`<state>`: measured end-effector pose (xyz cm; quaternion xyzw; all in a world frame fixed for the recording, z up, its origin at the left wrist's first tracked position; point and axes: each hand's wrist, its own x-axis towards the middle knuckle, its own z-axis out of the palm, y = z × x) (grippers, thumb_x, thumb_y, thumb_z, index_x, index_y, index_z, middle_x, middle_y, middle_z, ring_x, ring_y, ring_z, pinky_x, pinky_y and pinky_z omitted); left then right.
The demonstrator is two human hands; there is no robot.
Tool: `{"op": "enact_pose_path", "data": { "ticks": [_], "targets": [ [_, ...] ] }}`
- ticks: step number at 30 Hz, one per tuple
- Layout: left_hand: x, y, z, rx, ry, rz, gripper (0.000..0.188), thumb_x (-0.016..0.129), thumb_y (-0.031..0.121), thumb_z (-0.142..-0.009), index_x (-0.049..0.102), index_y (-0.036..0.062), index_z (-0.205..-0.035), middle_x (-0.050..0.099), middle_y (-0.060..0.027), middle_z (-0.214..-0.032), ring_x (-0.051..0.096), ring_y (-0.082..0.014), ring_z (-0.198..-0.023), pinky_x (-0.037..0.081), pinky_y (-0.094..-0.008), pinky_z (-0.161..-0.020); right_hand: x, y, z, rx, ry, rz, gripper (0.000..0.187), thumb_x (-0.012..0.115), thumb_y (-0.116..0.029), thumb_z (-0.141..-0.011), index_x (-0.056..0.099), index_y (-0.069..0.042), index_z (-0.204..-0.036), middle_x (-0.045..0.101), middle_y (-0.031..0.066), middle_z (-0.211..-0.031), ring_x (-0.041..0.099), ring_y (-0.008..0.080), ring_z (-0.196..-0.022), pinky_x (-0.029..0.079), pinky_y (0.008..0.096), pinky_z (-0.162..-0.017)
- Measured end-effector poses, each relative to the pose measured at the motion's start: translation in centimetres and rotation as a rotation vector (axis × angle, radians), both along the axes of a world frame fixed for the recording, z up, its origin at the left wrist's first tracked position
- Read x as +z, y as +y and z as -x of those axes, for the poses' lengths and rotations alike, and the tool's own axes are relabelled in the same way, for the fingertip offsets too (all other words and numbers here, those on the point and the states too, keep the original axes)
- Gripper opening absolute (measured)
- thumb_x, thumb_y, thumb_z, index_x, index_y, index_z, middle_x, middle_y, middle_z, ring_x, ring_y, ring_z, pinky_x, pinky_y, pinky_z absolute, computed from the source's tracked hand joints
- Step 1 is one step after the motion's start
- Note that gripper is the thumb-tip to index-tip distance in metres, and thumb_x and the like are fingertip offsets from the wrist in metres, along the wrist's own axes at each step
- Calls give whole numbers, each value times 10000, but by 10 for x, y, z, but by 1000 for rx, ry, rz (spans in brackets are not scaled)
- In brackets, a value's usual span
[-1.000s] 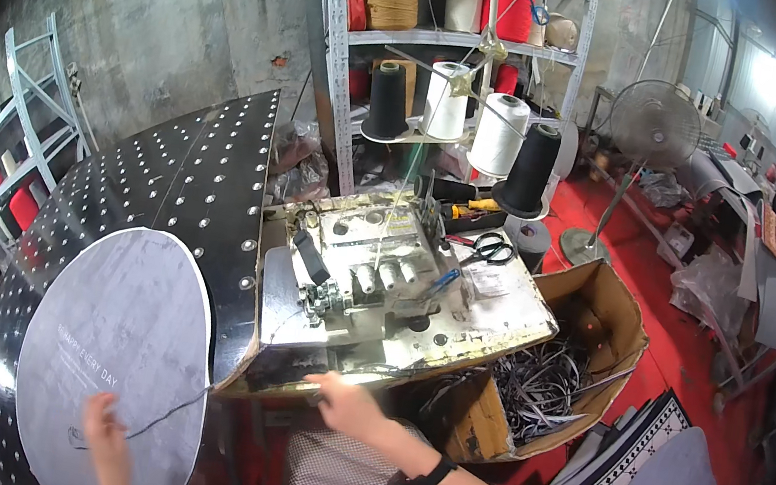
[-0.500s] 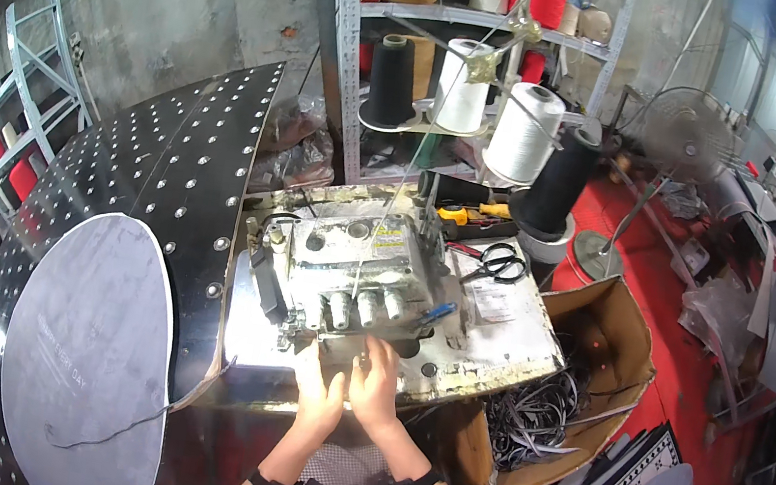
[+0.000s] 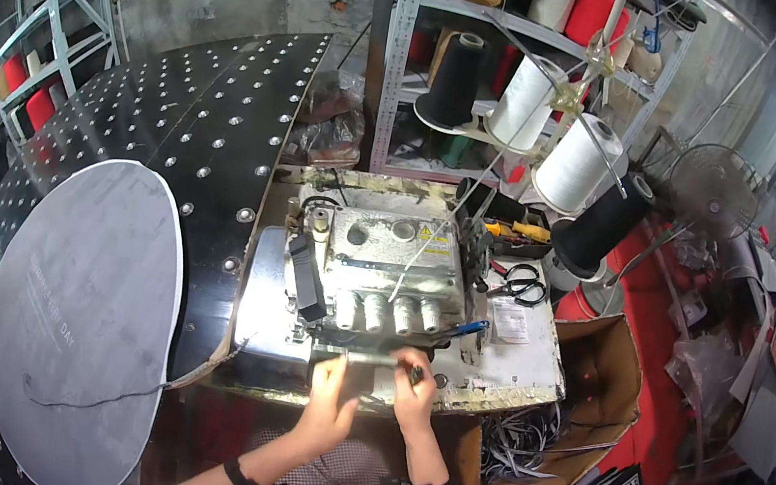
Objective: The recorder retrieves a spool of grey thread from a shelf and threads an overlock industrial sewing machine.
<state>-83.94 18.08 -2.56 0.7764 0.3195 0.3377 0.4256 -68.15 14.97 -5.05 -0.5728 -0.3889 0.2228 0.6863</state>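
Observation:
A worn white sewing machine [image 3: 391, 253] with a row of pale tension knobs [image 3: 402, 316] sits in front of me. My left hand [image 3: 327, 405] is at the machine's front edge, fingers curled and thumb apart; what its fingertips hold, if anything, is hidden. Beside it, my right hand [image 3: 414, 395] is closed round a small dark object [image 3: 416, 375], too small to name. Both hands are close to the metal front plate below the knobs. A blue-handled tool [image 3: 469, 328] lies on the machine bed, right of the knobs.
At left, a grey rounded mat [image 3: 85, 319] rests on a studded black table [image 3: 225, 130]. Black scissors [image 3: 522, 287] lie right of the machine, before thread cones [image 3: 577, 165]. A cardboard box [image 3: 624, 360] holds trimmed strips; a fan [image 3: 712, 194] stands behind.
The view has shifted, so the machine appears farther right. My hands have moved apart, and the fingers of both are more curled. The small dark object now shows in my right hand.

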Motion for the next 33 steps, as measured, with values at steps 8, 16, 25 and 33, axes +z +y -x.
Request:
{"op": "enact_pose_path", "data": {
  "ticks": [8,16,25,33],
  "targets": [
    [-23,-37,39,-43,79,149,501,588,47,-819,399,-70,-1268,428,-232,-1184,474,-380,-1094,406,-400,-934,30,-39,19,-105,-682,280,181,518,60,-757,638,-44,-845,638,113,-887,602,235,-869,461,292,-789],
    [-53,-63,63,-104,-44,418,413,629,57,-835,501,-8,-1221,480,-129,-1180,527,-229,-1102,499,-318,-839,39,40,77,277,608,237,488,540,-88,-903,348,14,-1340,616,85,-841,419,45,-508,330,181,-400],
    [-64,-75,130,-14,145,613,265,622,137,-877,596,-8,-1097,570,-120,-1086,602,-216,-994,502,-319,-823,21,74,83,111,435,302,155,634,-135,-848,549,-43,-940,567,11,-666,412,56,-448,321,222,-395],
    [-68,-74,140,-36,121,649,254,607,150,-894,602,-8,-1093,625,-127,-1055,625,-217,-962,488,-316,-851,1,70,76,-10,274,372,133,588,-167,-905,511,-94,-825,491,-19,-579,395,60,-411,286,218,-361]
  ]
}}
